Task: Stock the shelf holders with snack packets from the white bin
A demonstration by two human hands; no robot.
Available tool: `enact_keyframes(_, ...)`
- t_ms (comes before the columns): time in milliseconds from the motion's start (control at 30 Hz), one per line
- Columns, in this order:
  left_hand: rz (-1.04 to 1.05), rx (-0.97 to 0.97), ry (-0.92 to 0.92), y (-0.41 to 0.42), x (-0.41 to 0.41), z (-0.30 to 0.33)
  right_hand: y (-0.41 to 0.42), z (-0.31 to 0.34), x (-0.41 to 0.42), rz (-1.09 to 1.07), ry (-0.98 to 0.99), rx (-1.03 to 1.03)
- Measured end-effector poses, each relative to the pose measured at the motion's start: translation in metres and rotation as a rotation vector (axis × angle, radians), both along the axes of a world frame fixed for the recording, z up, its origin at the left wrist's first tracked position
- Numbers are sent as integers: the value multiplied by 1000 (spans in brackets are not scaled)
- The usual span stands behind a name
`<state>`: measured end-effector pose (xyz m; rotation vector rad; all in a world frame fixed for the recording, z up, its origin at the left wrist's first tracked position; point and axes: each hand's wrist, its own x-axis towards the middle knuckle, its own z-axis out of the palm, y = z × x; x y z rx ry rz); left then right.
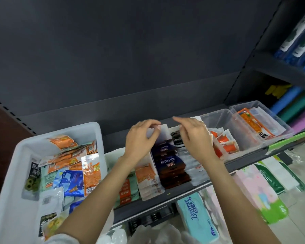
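The white bin stands at the left on the shelf, full of several orange, blue and green snack packets. Clear shelf holders run along the shelf to its right. One holder holds a row of dark blue and brown packets, with orange-and-white packets beside it. My left hand pinches a pale packet at the back of the dark row. My right hand hovers just right of it, fingers curled over the white packets; whether it holds one is hidden.
Two clear holders at the right hold orange packets. Tissue packs lie on the level below the shelf. Rolled blue, green and purple goods fill the neighbouring shelf at the right. A dark back panel rises behind.
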<state>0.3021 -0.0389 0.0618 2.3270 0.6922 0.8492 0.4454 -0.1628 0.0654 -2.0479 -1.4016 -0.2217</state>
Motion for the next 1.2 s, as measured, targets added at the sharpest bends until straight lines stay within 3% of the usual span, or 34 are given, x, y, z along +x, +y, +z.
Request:
enact_keyframes(100, 134, 62, -201, 6, -55, 14, 6, 20, -56, 83, 224, 135)
enact_keyframes(233, 268, 185, -147, 21, -137, 11, 37, 29, -131, 377, 394, 4)
enact_keyframes(367, 381, 113, 227, 44, -223, -26, 80, 9, -199, 560, 336, -300)
enact_keyframes(500, 519, -179, 612, 63, -290, -71, 124, -34, -259, 623, 181, -526)
enact_keyframes(667, 413, -277, 870, 68, -301, -93, 158, -95, -300, 551, -116, -852)
enact_keyframes(733, 347, -272, 969, 70, -292, -97, 163, -109, -304, 524, -137, -965)
enact_keyframes(867, 287, -74, 1106, 80, -290, -102, 158, -120, -303, 512, -108, -1030)
enact_keyframes(1000, 227, 49, 1105, 100, -295, -93, 154, -119, -300, 514, -67, -1010)
enact_keyframes(1200, 97, 91, 709, 117, -306, -66, 150, -110, -294, 477, 180, -899)
